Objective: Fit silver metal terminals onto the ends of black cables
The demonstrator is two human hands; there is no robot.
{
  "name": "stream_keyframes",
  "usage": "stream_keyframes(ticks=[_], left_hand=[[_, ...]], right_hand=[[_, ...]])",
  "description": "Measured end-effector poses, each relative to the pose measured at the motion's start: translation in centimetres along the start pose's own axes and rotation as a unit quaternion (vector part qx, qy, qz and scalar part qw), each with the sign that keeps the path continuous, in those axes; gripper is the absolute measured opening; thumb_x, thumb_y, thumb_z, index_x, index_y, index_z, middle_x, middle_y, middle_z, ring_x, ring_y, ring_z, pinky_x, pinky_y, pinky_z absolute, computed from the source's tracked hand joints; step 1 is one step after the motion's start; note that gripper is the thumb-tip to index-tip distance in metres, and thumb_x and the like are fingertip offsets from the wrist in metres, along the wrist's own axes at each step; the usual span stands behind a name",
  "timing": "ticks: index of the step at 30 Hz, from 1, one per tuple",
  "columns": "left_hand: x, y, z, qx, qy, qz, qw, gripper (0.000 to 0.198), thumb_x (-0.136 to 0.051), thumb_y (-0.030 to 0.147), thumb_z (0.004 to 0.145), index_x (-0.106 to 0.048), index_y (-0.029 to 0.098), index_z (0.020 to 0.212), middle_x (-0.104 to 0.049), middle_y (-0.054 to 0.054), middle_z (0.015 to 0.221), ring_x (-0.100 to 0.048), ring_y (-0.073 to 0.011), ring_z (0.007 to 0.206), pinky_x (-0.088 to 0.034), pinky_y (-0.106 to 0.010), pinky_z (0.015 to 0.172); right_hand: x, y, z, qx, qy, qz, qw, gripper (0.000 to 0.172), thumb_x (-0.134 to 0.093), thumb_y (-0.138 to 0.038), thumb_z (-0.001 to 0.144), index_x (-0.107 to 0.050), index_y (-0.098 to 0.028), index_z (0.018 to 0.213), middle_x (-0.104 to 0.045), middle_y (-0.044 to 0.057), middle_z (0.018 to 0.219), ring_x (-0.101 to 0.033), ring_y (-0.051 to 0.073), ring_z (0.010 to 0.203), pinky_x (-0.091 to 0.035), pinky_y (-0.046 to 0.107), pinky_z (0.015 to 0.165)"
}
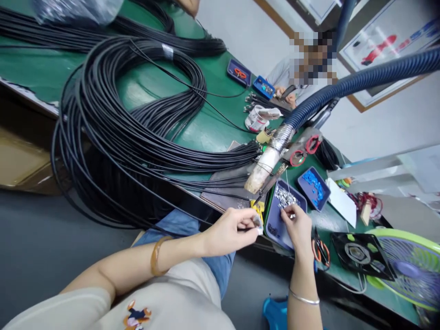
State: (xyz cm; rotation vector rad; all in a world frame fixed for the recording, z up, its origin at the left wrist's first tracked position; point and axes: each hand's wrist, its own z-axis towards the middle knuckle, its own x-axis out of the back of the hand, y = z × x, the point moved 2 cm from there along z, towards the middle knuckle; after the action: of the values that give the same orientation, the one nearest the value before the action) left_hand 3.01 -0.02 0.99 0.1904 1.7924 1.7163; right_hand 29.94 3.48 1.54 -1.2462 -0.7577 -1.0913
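Observation:
My left hand [237,231] is closed, its fingers curled and thumb pressed in, around what looks like the end of a black cable [172,233] that runs behind my wrist. The fingers hide most of that end, and something pale shows at the fingertips. Over the purple tray [300,199], my right hand [298,224] has thumb and forefinger pinched together at the edge of a heap of small silver metal parts [284,196]. Anything in that pinch is too small to make out. Small black pieces [273,230] lie in the tray's near part. A yellow object [257,208] stands between my hands.
A big coil of black cable [137,133] covers the left of the green table [220,110]. A ribbed hose [343,87] hangs above the trays. Rightward are a tray of blue parts [313,185], pliers [321,252] and a fan [409,263]. A co-worker's hands [285,94] are opposite.

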Motion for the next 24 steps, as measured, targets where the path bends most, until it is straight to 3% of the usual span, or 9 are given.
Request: stream_keyframes(ticks=[3, 7, 11, 15, 24], left_hand=[[0.7, -0.5, 0.6, 0.039, 0.049, -0.075, 0.995, 0.02, -0.067, 0.029, 0.081, -0.052, 0.016, 0.079, -0.052, 0.006, 0.055, -0.042, -0.005, 0.049, -0.031, -0.017, 0.051], [1.6, -1.5, 1.1, 0.068, 0.095, -0.135, 0.984, 0.025, -0.072, 0.029, 0.078, -0.051, 0.017, 0.081, -0.052, 0.007, 0.051, -0.031, -0.0022, 0.042, -0.019, -0.016, 0.043], [1.6, -2.0, 1.2, 0.063, 0.098, -0.113, 0.987, 0.02, -0.07, 0.028, 0.08, -0.054, 0.016, 0.082, -0.05, 0.007, 0.051, -0.029, -0.0015, 0.041, -0.016, -0.016, 0.042], [1.4, -2.0, 1.2, 0.055, 0.093, -0.081, 0.991, 0.016, -0.067, 0.027, 0.081, -0.057, 0.014, 0.081, -0.047, 0.007, 0.05, -0.033, -0.0021, 0.043, -0.019, -0.016, 0.043], [1.3, -2.1, 1.3, 0.057, 0.093, -0.051, 0.993, 0.014, -0.064, 0.022, 0.082, -0.055, 0.015, 0.075, -0.048, 0.006, 0.051, -0.035, -0.0024, 0.045, -0.02, -0.017, 0.043]], right_hand=[[0.0, 0.4, -0.1, -0.012, -0.018, 0.031, 0.999, 0.036, -0.056, -0.055, 0.079, -0.057, -0.021, 0.068, -0.066, 0.003, 0.068, -0.056, 0.016, 0.06, -0.043, 0.03, 0.063], [0.0, 0.9, -0.1, -0.022, -0.032, 0.044, 0.998, 0.027, -0.059, -0.047, 0.079, -0.058, -0.021, 0.073, -0.064, 0.003, 0.075, -0.058, 0.017, 0.07, -0.044, 0.03, 0.069], [-0.3, 0.3, -0.3, -0.017, -0.003, -0.012, 1.0, 0.015, -0.057, -0.033, 0.08, -0.052, -0.023, 0.07, -0.06, 0.002, 0.073, -0.055, 0.018, 0.071, -0.041, 0.034, 0.075], [-0.4, -0.3, -0.5, 0.012, 0.033, -0.061, 0.998, 0.014, -0.053, -0.029, 0.082, -0.046, -0.024, 0.071, -0.058, 0.004, 0.077, -0.054, 0.02, 0.073, -0.041, 0.036, 0.074], [0.0, -0.1, -0.6, 0.032, -0.004, -0.07, 0.997, 0.013, -0.054, -0.026, 0.084, -0.047, -0.024, 0.073, -0.059, 0.002, 0.078, -0.053, 0.019, 0.072, -0.039, 0.034, 0.072]])
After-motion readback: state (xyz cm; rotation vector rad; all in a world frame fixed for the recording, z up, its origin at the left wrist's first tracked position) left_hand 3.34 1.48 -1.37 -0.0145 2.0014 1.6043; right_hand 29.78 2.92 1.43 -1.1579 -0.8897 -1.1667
